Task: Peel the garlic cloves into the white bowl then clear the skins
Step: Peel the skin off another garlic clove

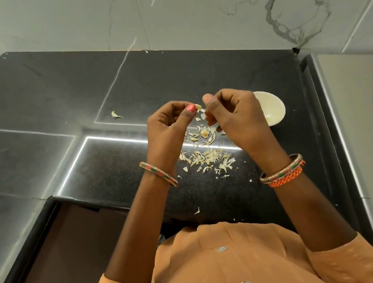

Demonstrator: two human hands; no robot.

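Note:
Both my hands are raised above the black countertop [104,165]. My left hand [167,125] and my right hand [231,114] pinch one small pale garlic clove [198,106] between their fingertips. A bit of loose skin [202,110] hangs just under the clove. Directly below the hands lies a heap of papery garlic skins [208,157], with the dried garlic root base [204,133] among them. The white bowl [271,109] stands on the counter to the right, partly hidden behind my right hand; its contents are hard to make out.
Stray skin pieces lie apart from the heap, one at the left [114,114] and one near the counter's front edge [197,211]. A marble wall [188,9] backs the counter. A steel sink edge [333,123] runs along the right.

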